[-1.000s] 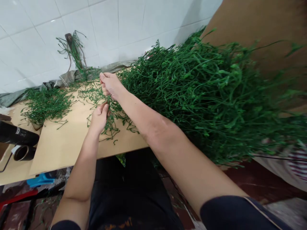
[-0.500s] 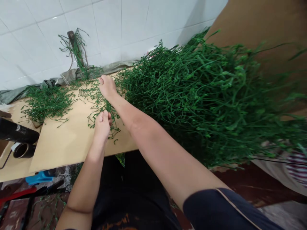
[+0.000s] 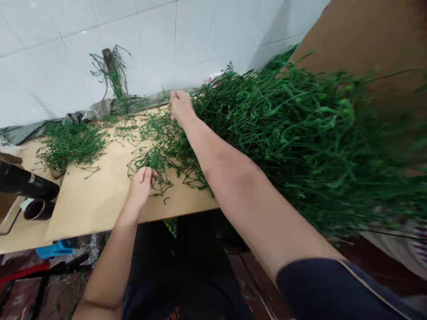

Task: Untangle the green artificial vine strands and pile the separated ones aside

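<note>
And here's the right hand (image 3: pixel 181 107), out at the near-left fringe of a huge heap of stems (image 3: pixel 283 124), fingers curled in, thumb close against them; whether a stem is caught there, I can't tell. Lower down, the left hand (image 3: pixel 143 180) sits half closed beside the loose stems (image 3: pixel 155 160), its grip equally unclear from here. What texture, too: thin, wiry, glossy green strands, kinked and looping, many tipped with little bud-like knobs. The big heap is a dense, springy tangle filling the right side; over on the left lies a smaller, flatter pile (image 3: pixel 73 144). All this on a smooth, tan tabletop (image 3: pixel 90 191), straight along its near edge. At the back, a crumpled grey sheet (image 3: pixel 100 109) runs along the foot of a shiny white tiled wall (image 3: pixel 213 26), with a dark upright post (image 3: pixel 106 60) draped in more stems. Far left, a matte black flask (image 3: pixel 26 180) lies beside a round-mouthed dark cup (image 3: pixel 36 210); upper right, a broad brown panel (image 3: pixel 367 35) leans behind the heap.
</note>
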{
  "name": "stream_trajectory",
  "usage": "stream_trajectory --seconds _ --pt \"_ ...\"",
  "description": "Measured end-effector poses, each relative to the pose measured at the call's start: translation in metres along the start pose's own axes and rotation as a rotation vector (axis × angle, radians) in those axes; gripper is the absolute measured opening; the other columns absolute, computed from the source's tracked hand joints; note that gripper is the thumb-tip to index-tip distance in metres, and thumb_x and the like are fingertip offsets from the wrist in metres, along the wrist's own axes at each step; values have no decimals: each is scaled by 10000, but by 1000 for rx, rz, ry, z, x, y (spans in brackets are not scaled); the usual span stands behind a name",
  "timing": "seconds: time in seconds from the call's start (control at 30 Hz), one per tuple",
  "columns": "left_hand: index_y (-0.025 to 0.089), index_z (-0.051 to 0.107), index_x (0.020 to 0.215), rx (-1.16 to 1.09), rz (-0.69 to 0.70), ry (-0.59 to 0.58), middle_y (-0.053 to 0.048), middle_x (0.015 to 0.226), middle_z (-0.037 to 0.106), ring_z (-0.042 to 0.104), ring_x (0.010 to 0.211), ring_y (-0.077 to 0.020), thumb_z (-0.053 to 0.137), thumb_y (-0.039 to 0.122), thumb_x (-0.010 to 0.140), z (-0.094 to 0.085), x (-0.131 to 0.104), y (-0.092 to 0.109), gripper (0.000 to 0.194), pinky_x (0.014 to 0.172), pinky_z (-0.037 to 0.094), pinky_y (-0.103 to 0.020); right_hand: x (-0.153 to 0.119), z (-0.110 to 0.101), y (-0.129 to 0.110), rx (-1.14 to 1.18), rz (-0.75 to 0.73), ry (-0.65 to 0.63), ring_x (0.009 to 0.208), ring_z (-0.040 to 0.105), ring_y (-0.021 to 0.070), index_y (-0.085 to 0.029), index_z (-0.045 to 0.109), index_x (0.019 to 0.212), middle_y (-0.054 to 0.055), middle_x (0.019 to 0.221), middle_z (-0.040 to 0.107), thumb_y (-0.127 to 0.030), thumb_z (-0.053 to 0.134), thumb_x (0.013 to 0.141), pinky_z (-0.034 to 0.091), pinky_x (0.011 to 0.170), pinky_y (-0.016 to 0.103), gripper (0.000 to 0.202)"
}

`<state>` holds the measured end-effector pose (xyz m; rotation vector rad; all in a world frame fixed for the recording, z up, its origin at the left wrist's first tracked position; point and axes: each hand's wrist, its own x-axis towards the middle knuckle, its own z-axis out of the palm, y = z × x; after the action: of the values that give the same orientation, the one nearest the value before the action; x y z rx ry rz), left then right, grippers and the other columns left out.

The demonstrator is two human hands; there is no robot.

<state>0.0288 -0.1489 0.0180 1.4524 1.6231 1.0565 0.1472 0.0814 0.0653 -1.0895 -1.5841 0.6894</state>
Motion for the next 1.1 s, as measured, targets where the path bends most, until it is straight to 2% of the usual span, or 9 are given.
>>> stream_trajectory --seconds 0.13,0.27,0.5,0.57,0.67,0.77,0.9,0.97,1.1 --pt "152 636 947 381 28 -23 -86 888 643 595 792 -193 543 288 793 -10 34 -5 226 766 469 -337 -16 1 -41 367 160 -225 421 180 21 -198 347 658 -86 525 211 -346 377 941 213 409 143 321" --pt "116 542 1207 343 95 248 -171 1207 564 597 984 -236 548 222 786 -27 60 0 434 883 476 -392 -35 -16 -83 471 161 -378 377 133 20 -192 360 633 -93 465 185 -272 355 956 135 366 143 333" --pt "81 404 1319 343 268 523 -239 1426 329 282 1371 -336 822 373 527 -29 124 16 942 1124 246 -412 -55 -29 -104 618 33 -629 362 129 4 -182 386 640 -108 456 194 -334 452 925 131 354 134 329" --pt "79 449 1275 348 270 523 -226 1351 423 401 1288 -309 791 376 575 -30 139 18 834 1074 314 -393 -59 -32 -100 623 -1 -664 366 140 2 -179 405 650 -106 463 218 -360 451 921 141 363 134 329" --pt "128 608 992 364 213 408 -104 943 630 592 909 -223 655 375 727 -42 150 14 366 867 441 -351 -67 -40 -89 579 -45 -701 379 164 1 -175 439 658 -99 476 285 -409 494 888 170 382 144 333" --pt "163 589 716 378 248 448 -17 671 567 533 688 -158 601 326 766 -57 146 4 170 735 426 -292 -80 -46 -75 380 -120 -826 415 248 8 -157 506 637 -80 487 365 -398 573 836 241 426 167 320" --pt "171 576 750 267 425 618 6 690 541 476 631 -113 583 264 773 -67 128 -6 97 645 385 -236 -98 -42 -60 -31 -196 -1096 540 406 50 -136 661 740 -31 584 538 -301 631 780 347 553 212 172" --pt "173 571 782 199 485 622 16 687 529 472 599 -98 576 278 785 -69 119 -8 106 614 378 -223 -102 -35 -57 -125 -178 -1050 607 458 77 -138 687 856 -4 676 598 -314 607 793 377 609 236 204" --pt "180 549 794 99 557 614 18 714 541 488 587 -82 588 322 793 -69 106 -8 148 582 382 -209 -101 -15 -56 -143 -107 -601 759 522 127 -101 650 988 79 903 622 -339 512 854 424 722 285 306"
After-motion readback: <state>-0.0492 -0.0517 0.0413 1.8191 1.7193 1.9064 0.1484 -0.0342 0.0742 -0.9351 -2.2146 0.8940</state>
